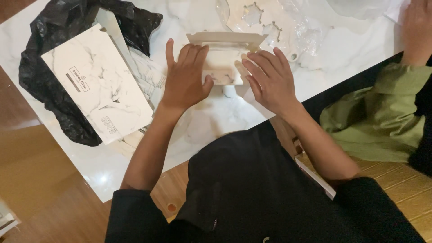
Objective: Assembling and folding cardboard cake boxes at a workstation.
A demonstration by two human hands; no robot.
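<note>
A small marble-patterned cardboard box (222,58) sits on the white marble table (207,126), its lid flap standing up at the far side. My left hand (185,76) lies flat on the box's left part, fingers spread. My right hand (270,78) presses the box's right side with fingers apart. Neither hand grips it; both rest on it.
A flat stack of marble-patterned box blanks (96,83) lies on a black plastic bag (49,67) at the left. A white insert with star-shaped holes (261,20) and clear plastic wrap (310,33) lie beyond. Another person's hand (416,29) and green sleeve (382,117) are at right.
</note>
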